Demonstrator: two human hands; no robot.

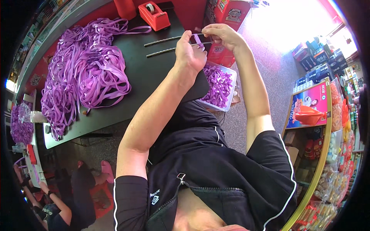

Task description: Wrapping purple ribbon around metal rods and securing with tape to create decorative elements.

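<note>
Two thin twisted metal rods lie side by side, reaching out past the black table's edge. A purple ribbon crosses between them, looped near their right part. My left hand is closed at the rods and ribbon, thumb raised and fingers curled; its palm hides part of the rods. My right hand is pinched at the rods' right end, on the ribbon beside the left fingers; the exact grip is small and partly blurred. A large tangled heap of purple ribbon covers the left part of the table.
A clear plastic bin of short purple ribbon pieces stands below the table's right corner. A red tape dispenser sits at the far edge. Red boxes stand beyond. Shelves of packaged goods line the right. Another person works at lower left.
</note>
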